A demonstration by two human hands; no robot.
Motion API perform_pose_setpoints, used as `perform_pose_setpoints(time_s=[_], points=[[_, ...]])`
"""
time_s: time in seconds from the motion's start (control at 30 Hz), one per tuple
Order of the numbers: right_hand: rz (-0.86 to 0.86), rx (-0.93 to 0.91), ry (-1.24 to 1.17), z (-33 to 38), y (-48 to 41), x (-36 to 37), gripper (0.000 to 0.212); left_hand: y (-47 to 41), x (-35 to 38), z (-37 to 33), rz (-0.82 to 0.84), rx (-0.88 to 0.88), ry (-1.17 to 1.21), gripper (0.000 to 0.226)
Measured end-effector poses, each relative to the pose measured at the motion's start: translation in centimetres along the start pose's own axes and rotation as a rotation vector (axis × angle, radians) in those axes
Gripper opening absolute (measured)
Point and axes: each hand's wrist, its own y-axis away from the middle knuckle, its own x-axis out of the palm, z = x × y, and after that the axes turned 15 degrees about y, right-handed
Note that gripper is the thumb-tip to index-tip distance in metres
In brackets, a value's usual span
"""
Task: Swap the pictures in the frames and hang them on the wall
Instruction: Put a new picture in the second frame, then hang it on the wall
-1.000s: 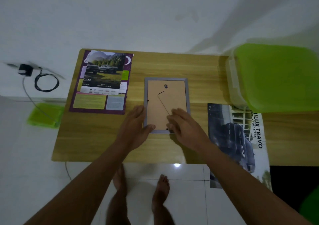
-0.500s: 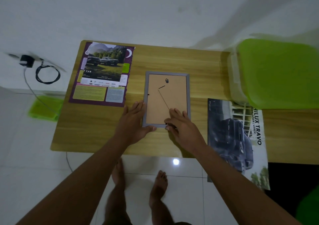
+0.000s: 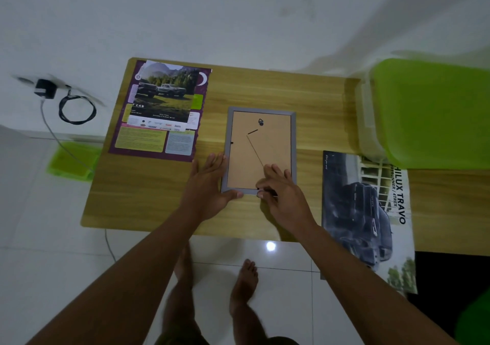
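A grey picture frame [image 3: 261, 112] lies face down in the middle of the wooden table [image 3: 265, 87], its brown backing board up with a small hanger near the top. My left hand [image 3: 209, 185] lies flat against the frame's lower left corner, thumb on the bottom edge. My right hand [image 3: 281, 188] rests on the backing's lower right, thumb and fingertips pinched at a small clip on the bottom rail. A purple car poster [image 3: 161, 111] lies at the table's left. A dark truck poster [image 3: 366, 212] hangs over the front edge at the right.
A green-lidded plastic box [image 3: 429, 111] stands at the table's right end. On the floor to the left are a black charger with a coiled cable [image 3: 77, 109] and a green lid [image 3: 71, 162]. My bare feet [image 3: 246, 275] stand on white tiles below the table's front edge.
My right thumb and fingers have slid down to the frame's bottom edge and pinched at the clip. My left hand stays against the lower left corner. The frame has not moved on the table.
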Motion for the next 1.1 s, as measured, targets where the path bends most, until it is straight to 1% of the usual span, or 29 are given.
perform_pose_setpoints(time_s=[0.67,1.1], points=[[0.029,0.044,-0.013,0.37,-0.23,-0.53,0.018,0.02,-0.18,-0.40,-0.014,-0.039,0.049,0.099],[0.046,0.027,0.047,0.42,-0.29,-0.59,0.017,0.01,-0.17,-0.33,-0.015,-0.044,0.025,0.099]])
